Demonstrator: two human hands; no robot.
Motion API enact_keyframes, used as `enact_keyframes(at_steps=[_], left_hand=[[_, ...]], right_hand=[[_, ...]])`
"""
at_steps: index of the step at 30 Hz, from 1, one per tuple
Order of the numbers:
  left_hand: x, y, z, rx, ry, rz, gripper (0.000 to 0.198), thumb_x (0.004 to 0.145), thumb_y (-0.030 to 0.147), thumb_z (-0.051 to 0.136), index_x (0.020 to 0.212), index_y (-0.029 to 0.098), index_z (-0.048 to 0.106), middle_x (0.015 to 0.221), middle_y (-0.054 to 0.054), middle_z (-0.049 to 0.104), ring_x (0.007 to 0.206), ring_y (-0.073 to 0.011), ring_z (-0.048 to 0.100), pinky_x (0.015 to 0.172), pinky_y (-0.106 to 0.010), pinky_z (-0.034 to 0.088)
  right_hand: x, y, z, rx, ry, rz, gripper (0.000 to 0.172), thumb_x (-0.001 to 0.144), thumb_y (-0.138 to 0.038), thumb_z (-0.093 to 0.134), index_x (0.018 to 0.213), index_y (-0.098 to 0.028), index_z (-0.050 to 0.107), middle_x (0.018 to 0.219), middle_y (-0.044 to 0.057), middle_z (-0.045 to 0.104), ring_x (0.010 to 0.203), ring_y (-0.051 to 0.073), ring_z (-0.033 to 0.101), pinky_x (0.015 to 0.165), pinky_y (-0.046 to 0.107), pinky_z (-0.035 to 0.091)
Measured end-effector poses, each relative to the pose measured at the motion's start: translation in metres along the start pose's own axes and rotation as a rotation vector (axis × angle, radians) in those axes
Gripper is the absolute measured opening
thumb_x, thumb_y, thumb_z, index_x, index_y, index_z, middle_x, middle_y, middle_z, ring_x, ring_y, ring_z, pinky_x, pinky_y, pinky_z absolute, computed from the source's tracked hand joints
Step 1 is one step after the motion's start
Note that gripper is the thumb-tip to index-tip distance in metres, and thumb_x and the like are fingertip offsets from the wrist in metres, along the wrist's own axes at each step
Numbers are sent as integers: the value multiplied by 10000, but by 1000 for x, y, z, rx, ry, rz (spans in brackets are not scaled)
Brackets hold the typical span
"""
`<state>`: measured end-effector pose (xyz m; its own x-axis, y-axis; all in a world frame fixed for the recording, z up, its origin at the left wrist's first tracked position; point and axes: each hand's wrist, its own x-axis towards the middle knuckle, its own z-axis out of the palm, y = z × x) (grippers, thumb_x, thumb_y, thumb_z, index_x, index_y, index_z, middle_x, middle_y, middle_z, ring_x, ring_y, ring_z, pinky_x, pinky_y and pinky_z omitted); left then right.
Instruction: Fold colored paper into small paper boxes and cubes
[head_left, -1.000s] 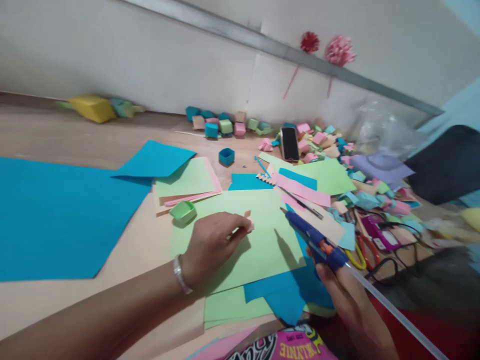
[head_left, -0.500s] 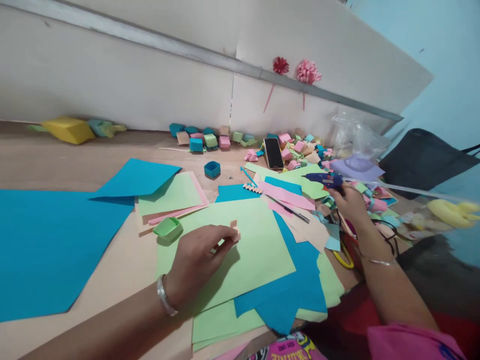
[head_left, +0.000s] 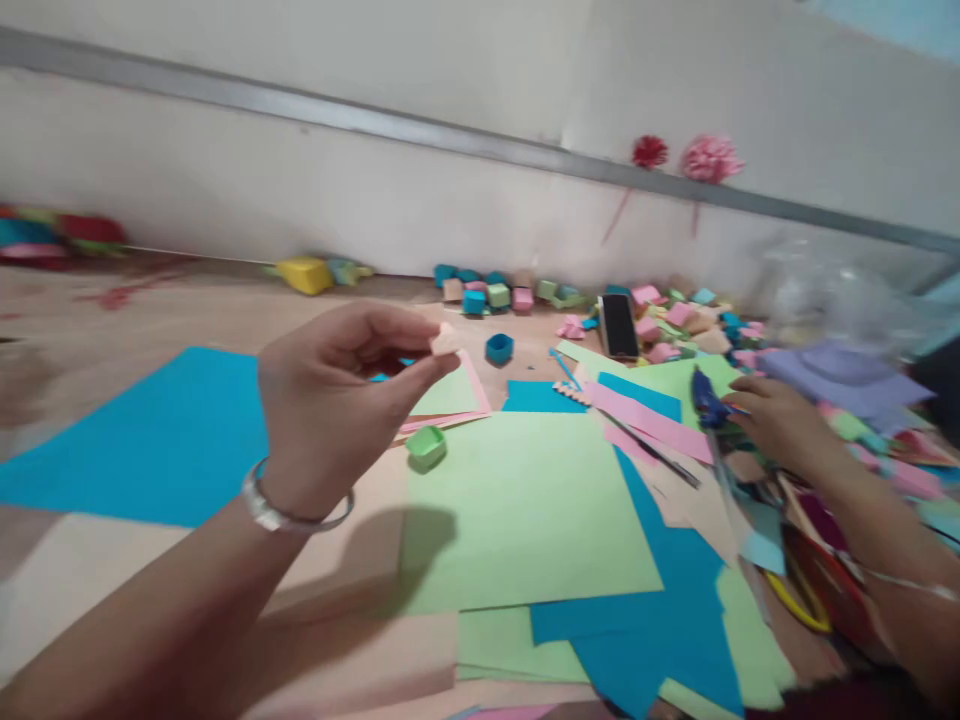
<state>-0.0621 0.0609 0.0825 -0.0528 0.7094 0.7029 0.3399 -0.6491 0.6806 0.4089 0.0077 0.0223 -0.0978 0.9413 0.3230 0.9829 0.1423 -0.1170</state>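
Observation:
Raised over the sheets, my left hand (head_left: 341,385) pinches a small peach piece of folded paper (head_left: 445,341) between thumb and fingertips. My right hand (head_left: 780,415) is closed at the handle of a blue glue gun (head_left: 706,402), partly blurred. The gun's nozzle points away from me, and its glue stick trails back toward me. Below my left hand, a small open light green paper box (head_left: 427,446) sits at the edge of a light green sheet (head_left: 525,510). A little farther back stands a blue paper box (head_left: 499,348).
Small coloured paper boxes (head_left: 498,295) line the wall, with a heap of more at the right around a phone (head_left: 618,325). A pen (head_left: 660,450), paper strips (head_left: 652,415), blue paper (head_left: 660,620) and yellow-handled scissors (head_left: 799,600) lie near the right hand.
My left hand has lifted the peach paper piece off the green sheet, up and toward me. The glue gun has turned from pointing left to pointing away. The view has swung left.

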Motion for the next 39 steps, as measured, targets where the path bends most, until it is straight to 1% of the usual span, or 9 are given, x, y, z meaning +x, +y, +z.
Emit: enact_keyframes(at_steps=[3, 6, 9, 13, 16, 19, 25, 29, 39], left_hand=[[10, 2, -9, -38, 9, 2, 215, 661, 230, 803, 836, 196, 682, 820, 9, 723, 718, -157, 695, 606, -255, 604], [12, 5, -14, -40, -11, 6, 198, 668, 218, 784, 824, 162, 675, 772, 5, 716, 688, -140, 691, 582, -213, 581], [11, 10, -19, -41, -39, 18, 167, 684, 198, 761, 821, 150, 678, 765, -6, 718, 657, -124, 678, 559, -193, 560], [10, 16, -24, -50, -65, 51, 145, 681, 143, 742, 810, 150, 678, 757, -9, 721, 652, -120, 669, 527, -179, 536], [10, 15, -23, -46, -79, 53, 134, 682, 108, 720, 801, 158, 682, 738, 1, 721, 648, -118, 668, 517, -177, 528], [10, 8, -17, -87, -125, 0, 154, 686, 99, 702, 823, 168, 700, 752, -8, 735, 666, -138, 688, 515, -192, 537], [6, -8, -5, -137, -237, -83, 203, 735, 136, 678, 933, 176, 695, 756, -24, 741, 664, -152, 693, 528, -217, 532], [-3, -6, 0, -74, -259, -87, 292, 751, 105, 649, 1019, 204, 590, 762, 14, 722, 661, -124, 666, 543, -202, 495], [-9, 4, 2, -80, -181, -59, 122, 745, 76, 655, 742, 172, 580, 714, 32, 621, 591, -77, 554, 537, -179, 442]], right_hand=[[22, -78, -9, 166, -12, -172, 279, 835, -456, 566, 960, -241, 692, 1012, 103, 668, 909, 227, 619, 750, 347, 472], [41, -186, 0, 444, -147, -310, 241, 844, -390, 598, 1036, -255, 652, 976, 62, 650, 727, 164, 613, 646, 303, 504], [53, -275, 37, 487, -142, -440, 283, 812, -220, 627, 1095, -223, 616, 958, 70, 611, 766, 176, 570, 675, 315, 498], [65, -330, 98, 300, -54, -531, 201, 802, -84, 562, 927, -198, 668, 1130, 128, 554, 977, 258, 497, 803, 412, 444], [72, -338, 127, 314, -38, -530, 110, 746, -102, 641, 799, -188, 683, 996, 102, 583, 931, 250, 502, 760, 379, 448], [82, -325, 130, 351, 3, -503, 94, 713, -125, 678, 657, -198, 661, 892, 53, 590, 864, 215, 517, 715, 334, 454], [94, -269, 56, 505, 224, -320, 174, 910, -221, 489, 919, -205, 662, 1087, 93, 555, 989, 207, 547, 774, 329, 483], [77, -271, 15, 783, 357, -272, 142, 900, -251, 536, 954, -233, 665, 1120, 77, 541, 1049, 222, 529, 877, 365, 449], [62, -286, 26, 1000, 477, -308, 144, 849, -153, 605, 942, -238, 674, 1106, 68, 505, 1021, 206, 514, 836, 349, 438]])
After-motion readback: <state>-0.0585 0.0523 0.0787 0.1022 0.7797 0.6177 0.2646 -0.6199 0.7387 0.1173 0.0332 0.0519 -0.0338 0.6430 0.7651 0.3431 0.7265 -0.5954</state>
